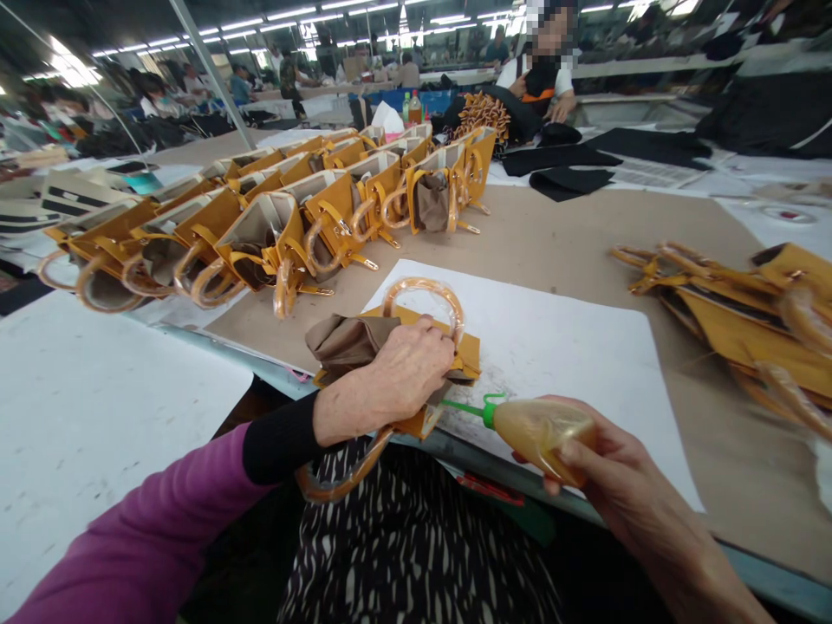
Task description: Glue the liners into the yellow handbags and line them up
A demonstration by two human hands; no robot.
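A yellow handbag (469,354) with a brown lining (354,341) lies at the table's front edge. Its two round handles are wrapped in clear film; one handle (425,284) points away from me and the other (344,490) hangs over my lap. My left hand (409,368) is closed on the bag's opening, its fingertips hidden behind the bag. In my right hand (598,459) is a squeeze bottle (539,433) of amber liquid, probably glue. The bottle's thin green nozzle points left at the bag's near edge; whether it touches, I cannot tell.
White paper (585,338) covers part of the brown tabletop (546,234). Rows of yellow handbags (260,225) stand at the back left. More yellow bags (747,312) lie at the right. Black pieces (565,165) lie farther back, near a co-worker (539,78).
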